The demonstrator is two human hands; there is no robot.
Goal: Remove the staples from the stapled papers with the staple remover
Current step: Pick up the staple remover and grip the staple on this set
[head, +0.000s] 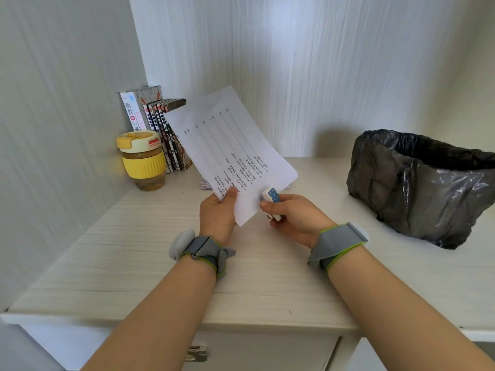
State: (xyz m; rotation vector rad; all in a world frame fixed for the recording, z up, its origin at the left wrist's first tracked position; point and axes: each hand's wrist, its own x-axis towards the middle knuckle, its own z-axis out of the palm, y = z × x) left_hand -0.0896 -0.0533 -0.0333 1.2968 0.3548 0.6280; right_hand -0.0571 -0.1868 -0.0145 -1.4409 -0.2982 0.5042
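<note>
Your left hand (217, 213) pinched the printed papers (230, 153), text too small to read; your right hand (292, 218) gripped the staple remover (272, 200) against their edge. Behind stood a yellow-lidded cup (142, 159) holding amber liquid.

Bare forearms, no sleeves; grey fabric wristbands (206, 253) edged in lime green (a pale rounded pod on each), strapped above left hand (217, 214) and right hand (296, 219)

On the desk (160, 263), the cup (142, 159) stands at the back left before the books (160, 121); the bin (420, 183) sits right, the papers (230, 151) between them.
</note>
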